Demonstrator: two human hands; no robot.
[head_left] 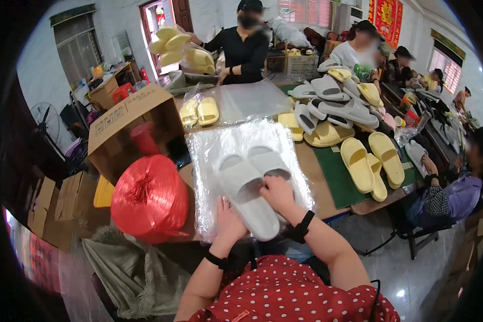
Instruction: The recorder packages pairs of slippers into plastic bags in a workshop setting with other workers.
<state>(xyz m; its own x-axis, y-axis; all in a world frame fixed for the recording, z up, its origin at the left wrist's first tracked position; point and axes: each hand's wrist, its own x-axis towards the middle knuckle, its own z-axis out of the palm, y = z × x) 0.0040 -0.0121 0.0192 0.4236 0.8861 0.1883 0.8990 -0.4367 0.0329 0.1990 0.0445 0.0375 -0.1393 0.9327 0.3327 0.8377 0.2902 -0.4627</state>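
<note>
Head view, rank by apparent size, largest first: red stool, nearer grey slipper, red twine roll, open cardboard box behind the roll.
1. Cardboard box
2. Red twine roll
3. Nearer grey slipper
4. Red stool

The stool stands farther back, so its real size is unsure.

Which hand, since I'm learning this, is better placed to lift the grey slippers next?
Probably the right hand: it's on the grey slippers; the left hand is beside them, by the plastic.
</note>
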